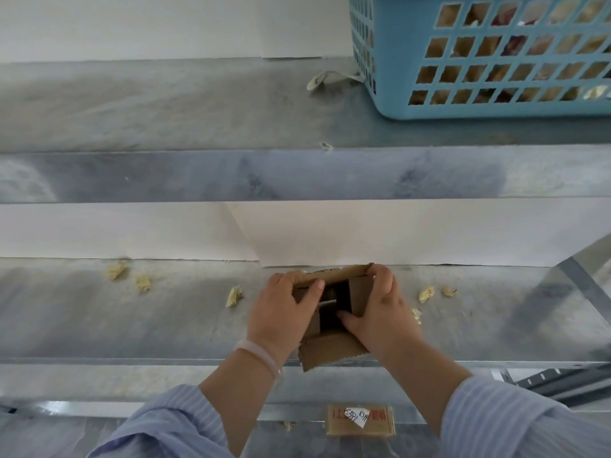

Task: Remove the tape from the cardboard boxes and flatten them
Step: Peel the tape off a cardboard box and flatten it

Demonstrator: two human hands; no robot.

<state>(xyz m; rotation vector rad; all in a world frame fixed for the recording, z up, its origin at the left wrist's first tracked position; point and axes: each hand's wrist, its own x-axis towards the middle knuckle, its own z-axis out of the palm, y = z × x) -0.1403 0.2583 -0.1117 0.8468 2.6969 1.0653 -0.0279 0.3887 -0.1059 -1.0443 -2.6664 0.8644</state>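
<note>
Your left hand (281, 314) has its fingers (314, 286) curled round the left side of the box (334, 353), with one lying across the top flap. Your right hand (382, 309) grips the right side. Its fingers (382, 274) hook over the far right corner, and the thumb (347, 317) presses into the open middle. So you are grasping the box with both hands, one on each side.

You hold it over the lower shelf (165, 319), near the shelf's middle. Whether it touches the shelf cannot be told. The box is small and brown, and its flaps stand apart around a dark hollow. One flap with a zigzag edge points toward you between your wrists. Whether tape is on it cannot be told.

You wear a pale bracelet (261, 357) on your left wrist, and striped blue sleeves (515, 421) cover both forearms.

Crumpled yellowish scraps (234, 295) lie on the shelf. Two are well to the left by the back wall, one is near your left hand, and two are to the right of your right hand. A tan label (360, 419) with handwriting sits on the front rail below the box.

On the upper shelf (165, 100) a blue basket (393, 61) with lattice walls stands at the right. Its contents are too blurred to name. A pale strip (325, 77) lies just beside its left corner.
</note>
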